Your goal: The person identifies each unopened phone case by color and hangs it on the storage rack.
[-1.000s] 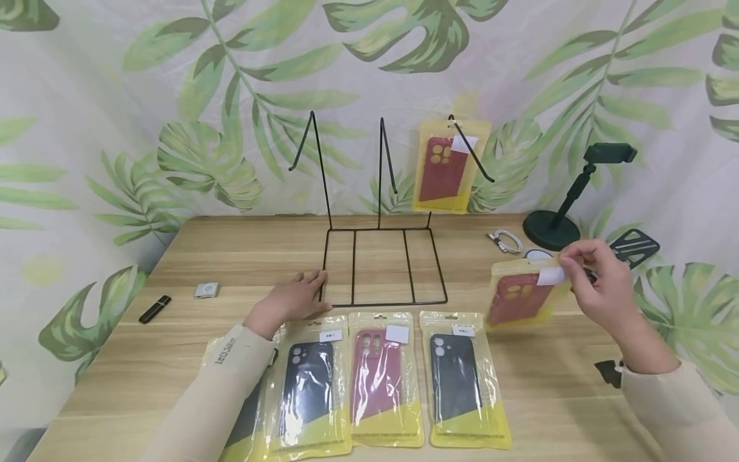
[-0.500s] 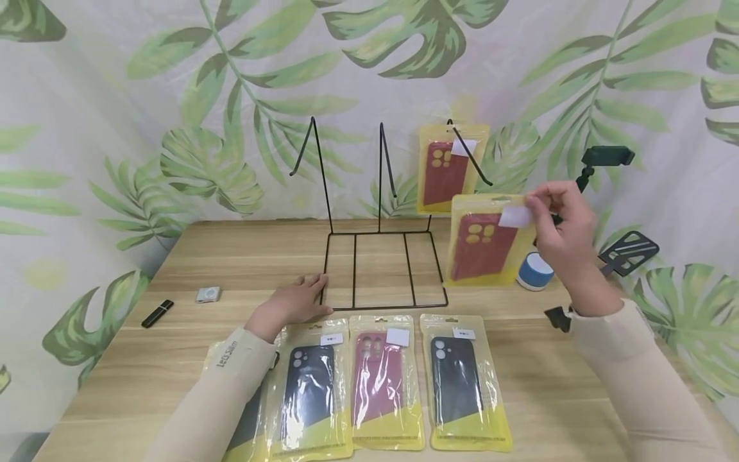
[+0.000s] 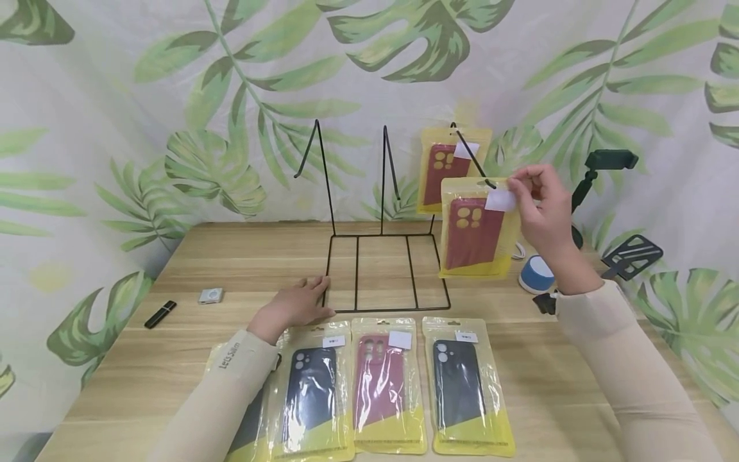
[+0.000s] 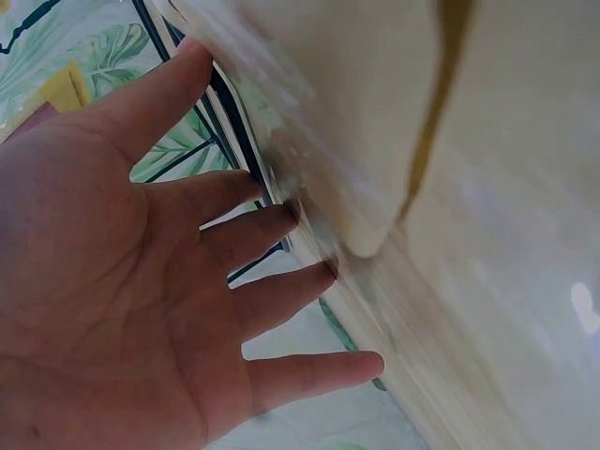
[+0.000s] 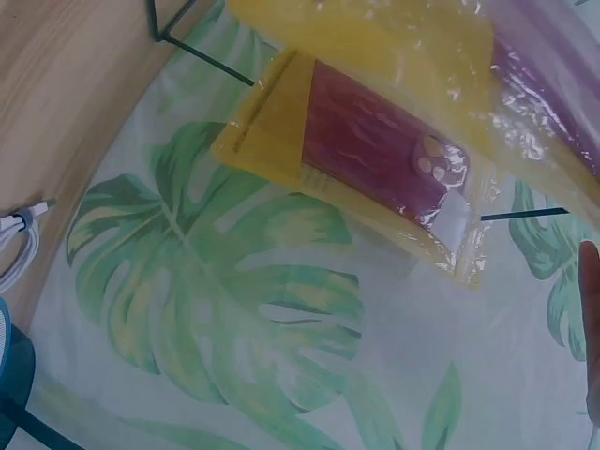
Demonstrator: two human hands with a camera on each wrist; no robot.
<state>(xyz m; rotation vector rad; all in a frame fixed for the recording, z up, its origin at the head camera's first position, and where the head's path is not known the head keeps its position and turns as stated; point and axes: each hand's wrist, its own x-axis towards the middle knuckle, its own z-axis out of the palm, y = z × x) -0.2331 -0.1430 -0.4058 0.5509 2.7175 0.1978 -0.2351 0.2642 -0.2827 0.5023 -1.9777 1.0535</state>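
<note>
Over table (image 3: 548,404), before leafy cloth (image 3: 104,83), pinches red bag (image 3: 475,237) by top corner with right hand (image 3: 541,205), at tip of hook (image 3: 473,158); cannot tell if threaded. Rests left hand (image 3: 293,305), fingers spread, at left side of rack (image 3: 392,310). Could drop the bag by releasing early, or tip the rack by pressing the hook down.

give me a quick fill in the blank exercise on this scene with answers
The wire rack has ____ hooks.
The right hand pinches a packet near its ____ (top or bottom) edge.
Another packet hangs on the rack's ____ (left, middle or right) hook.
The left hand is at the rack's ____ (left or right) side.

Missing words: three; top; right; left.
</note>
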